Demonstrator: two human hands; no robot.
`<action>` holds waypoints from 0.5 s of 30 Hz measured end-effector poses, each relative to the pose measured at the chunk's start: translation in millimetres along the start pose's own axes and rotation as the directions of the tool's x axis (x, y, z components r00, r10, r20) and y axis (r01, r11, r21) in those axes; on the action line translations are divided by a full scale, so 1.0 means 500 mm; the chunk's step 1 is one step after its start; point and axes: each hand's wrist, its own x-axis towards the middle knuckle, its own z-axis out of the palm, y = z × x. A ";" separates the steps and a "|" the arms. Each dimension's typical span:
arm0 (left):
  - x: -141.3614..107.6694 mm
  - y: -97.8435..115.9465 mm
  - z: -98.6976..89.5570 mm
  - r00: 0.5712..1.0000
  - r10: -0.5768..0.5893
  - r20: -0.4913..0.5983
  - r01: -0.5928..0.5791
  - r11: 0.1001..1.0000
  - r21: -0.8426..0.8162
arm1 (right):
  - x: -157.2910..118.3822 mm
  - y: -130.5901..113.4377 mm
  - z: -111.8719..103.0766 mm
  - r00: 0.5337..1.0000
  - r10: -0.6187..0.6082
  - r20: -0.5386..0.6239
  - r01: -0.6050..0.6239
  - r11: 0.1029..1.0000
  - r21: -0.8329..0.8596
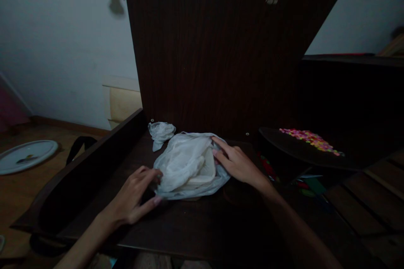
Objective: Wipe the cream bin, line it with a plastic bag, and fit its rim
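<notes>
A crumpled white plastic bag (183,159) lies on the dark wooden surface in front of me. At its right-hand opening a pale, shallow tray-like container (206,168) shows, partly covered by the thin plastic. My right hand (238,162) rests at the bag's right upper edge, index finger and thumb stretched out apart over the plastic and the container's side. Beside the bag's lower left edge is my left hand (135,195), its thumb apart from its curved fingers. The left fingertips reach the plastic and look slightly blurred; nothing shows gripped in them.
A smaller crumpled plastic bag (160,132) lies behind, to the left. A tall dark panel (214,59) rises at the back, and a raised side board (91,168) runs along the left. Colourful small pieces (311,138) lie on a dark shelf at right. A white round lid-like object (41,149) is on the floor.
</notes>
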 end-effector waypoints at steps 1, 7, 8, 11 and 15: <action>0.006 -0.010 0.000 0.996 -0.094 0.006 0.094 0.993 -0.066 | 0.010 0.003 0.003 1.000 -0.009 -0.011 0.009 0.999 0.054; 0.087 -0.029 -0.005 0.867 -0.480 -0.131 0.436 0.860 -0.264 | 0.069 0.014 0.018 0.998 -0.032 -0.051 0.043 0.969 0.244; 0.105 -0.026 -0.006 0.880 -0.460 -0.121 0.412 0.864 -0.288 | 0.078 0.013 0.021 0.997 -0.043 -0.064 0.057 0.968 0.244; 0.150 -0.019 0.000 0.926 -0.373 -0.054 0.335 0.882 -0.332 | 0.102 0.011 0.029 0.990 -0.083 -0.117 0.108 0.969 0.224; 0.183 -0.031 0.018 0.911 -0.413 -0.008 0.344 0.768 -0.540 | 0.117 0.010 0.037 0.987 -0.073 -0.144 0.104 0.970 0.218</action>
